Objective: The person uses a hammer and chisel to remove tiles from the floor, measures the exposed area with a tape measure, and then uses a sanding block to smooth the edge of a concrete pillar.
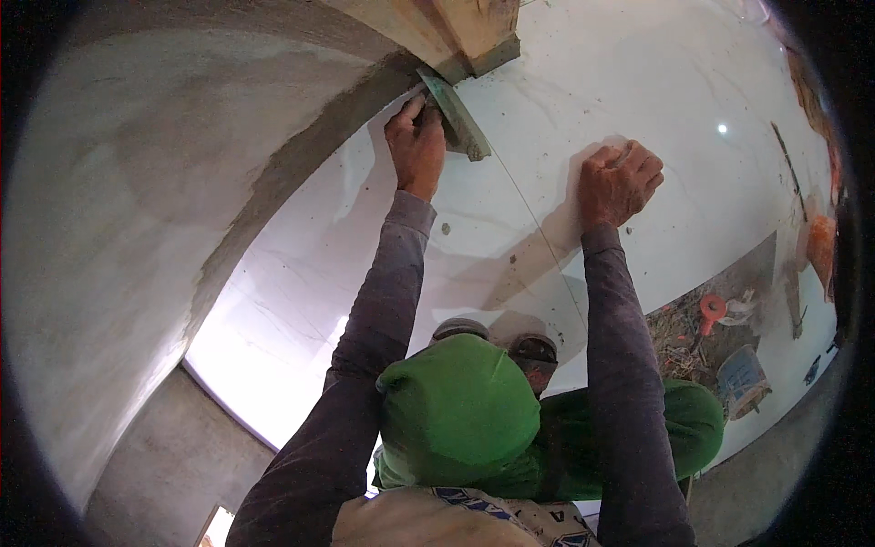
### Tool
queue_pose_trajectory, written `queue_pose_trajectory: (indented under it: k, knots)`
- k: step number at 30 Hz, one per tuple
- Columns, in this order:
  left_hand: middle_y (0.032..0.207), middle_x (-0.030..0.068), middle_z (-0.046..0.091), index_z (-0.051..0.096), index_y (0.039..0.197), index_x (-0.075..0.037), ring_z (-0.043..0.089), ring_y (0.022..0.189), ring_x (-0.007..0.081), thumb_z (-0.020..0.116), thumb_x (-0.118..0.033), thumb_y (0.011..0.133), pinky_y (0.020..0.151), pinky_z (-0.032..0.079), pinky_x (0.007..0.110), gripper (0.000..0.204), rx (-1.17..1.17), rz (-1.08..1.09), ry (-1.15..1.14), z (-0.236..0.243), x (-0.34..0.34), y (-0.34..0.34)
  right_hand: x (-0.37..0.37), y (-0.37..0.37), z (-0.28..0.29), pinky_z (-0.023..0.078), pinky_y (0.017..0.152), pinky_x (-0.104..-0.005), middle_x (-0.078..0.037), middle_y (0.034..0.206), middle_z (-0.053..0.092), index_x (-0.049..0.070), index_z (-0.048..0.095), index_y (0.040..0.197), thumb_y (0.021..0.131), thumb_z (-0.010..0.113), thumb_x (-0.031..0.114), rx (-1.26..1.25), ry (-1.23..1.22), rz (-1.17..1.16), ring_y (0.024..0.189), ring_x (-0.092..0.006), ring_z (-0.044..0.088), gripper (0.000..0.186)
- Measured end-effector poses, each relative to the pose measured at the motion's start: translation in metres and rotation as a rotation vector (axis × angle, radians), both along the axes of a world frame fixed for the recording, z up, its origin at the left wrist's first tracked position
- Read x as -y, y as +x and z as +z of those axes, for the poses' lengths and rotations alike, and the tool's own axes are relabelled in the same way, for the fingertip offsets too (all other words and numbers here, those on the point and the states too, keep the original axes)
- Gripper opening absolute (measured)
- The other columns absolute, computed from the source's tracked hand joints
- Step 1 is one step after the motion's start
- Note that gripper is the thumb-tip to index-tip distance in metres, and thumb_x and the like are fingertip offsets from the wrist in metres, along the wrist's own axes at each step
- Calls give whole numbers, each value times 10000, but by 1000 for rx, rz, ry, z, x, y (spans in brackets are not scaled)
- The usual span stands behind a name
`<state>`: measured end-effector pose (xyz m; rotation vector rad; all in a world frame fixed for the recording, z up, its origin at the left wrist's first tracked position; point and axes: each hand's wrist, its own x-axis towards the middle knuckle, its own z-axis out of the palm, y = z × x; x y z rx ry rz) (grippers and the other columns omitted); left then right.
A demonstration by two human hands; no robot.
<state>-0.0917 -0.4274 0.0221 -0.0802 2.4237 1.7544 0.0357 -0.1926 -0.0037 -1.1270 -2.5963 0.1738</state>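
Observation:
My left hand (417, 150) is closed on a flat, greenish-grey plastering trowel (462, 120); its handle is hidden by my fingers. The blade stands on edge at the base of the wall, its far end against the corner below a wooden piece (474, 32). My right hand (622, 182) is closed like a fist and rests on the pale tiled floor (547, 118), to the right of a tile joint. What its fingers hold, if anything, is hidden.
A plastered wall (164, 164) curves along the left, with a rough grey strip (273, 173) at its foot. Small mortar crumbs (445, 229) dot the tiles. To the right lie an untiled patch with debris (679, 337), an orange-red object (712, 308) and a torn packet (743, 378).

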Motion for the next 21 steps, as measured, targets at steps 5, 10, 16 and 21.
queue_pose_trajectory:
  k: [5, 10, 16, 21]
  knots:
    - [1028, 72, 720, 711, 1140, 79, 585, 935, 132, 578, -119, 1019, 907, 483, 293, 267, -72, 54, 218, 23, -2, 10, -5, 4, -5, 484, 983, -517, -171, 1171, 543, 37, 625, 1143, 856, 636, 191, 7, 10, 9, 1124, -377, 545, 326]
    - [957, 56, 723, 713, 1138, 70, 580, 876, 129, 550, -102, 1039, 846, 499, 297, 258, 20, 18, -80, 31, 11, 21, -4, 3, -5, 464, 1024, -484, -148, 1183, 555, 58, 619, 1140, 865, 644, 192, 31, -15, -23, 1163, -364, 529, 307]
    - [953, 20, 663, 714, 1116, 62, 538, 858, 133, 586, -133, 1009, 796, 480, 318, 257, 47, 9, -63, 11, -3, 15, -3, 1, 0, 465, 1027, -487, -153, 1200, 544, 51, 614, 1165, 862, 641, 184, 57, -37, -36, 1165, -365, 524, 332]
    - [1095, 32, 706, 723, 1138, 60, 600, 980, 147, 589, -113, 999, 878, 512, 325, 260, 17, 46, 35, 9, -13, 4, -5, 2, -3, 483, 983, -510, -168, 1178, 537, 45, 611, 1157, 873, 630, 195, 23, 18, 0, 1125, -378, 548, 322]
